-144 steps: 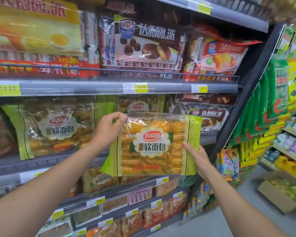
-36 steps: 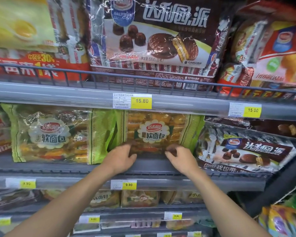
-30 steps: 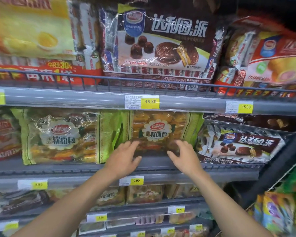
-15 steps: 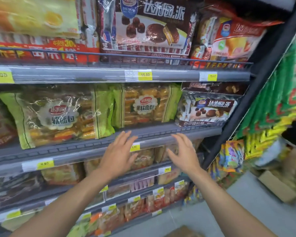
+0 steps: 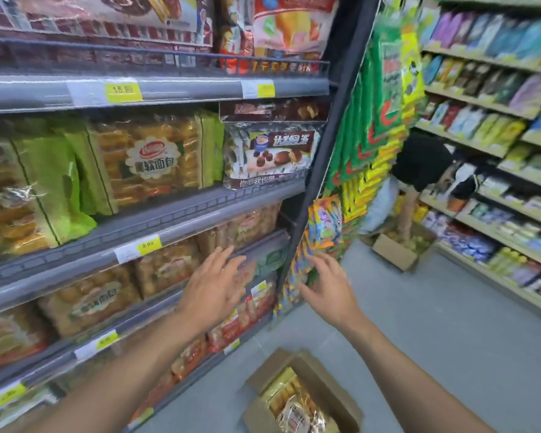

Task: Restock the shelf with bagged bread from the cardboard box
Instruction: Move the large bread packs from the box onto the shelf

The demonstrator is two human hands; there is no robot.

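The cardboard box (image 5: 306, 398) at six o'clock is cut off by the bottom edge. The price tags (image 5: 123, 89) are too blurry to read. At three o'clock, shelf goods (image 5: 494, 89) are smeared.

You have two hands in view, the left hand (image 5: 211, 285) and the right hand (image 5: 328, 284), both empty with fingers spread. Two cardboard boxes sit on the floor: the open cardboard box (image 5: 303, 398) just below your hands, and a second box (image 5: 394, 251) well beyond it. Above the open cardboard box, the gray shelf (image 5: 156, 220) carries one green-edged bread bag (image 5: 152, 159) facing you squarely, with two more green-edged bags (image 5: 38, 189) left of it. Three yellow price tags (image 5: 122, 89) mark the rail above that shelf and the one on its front edge.
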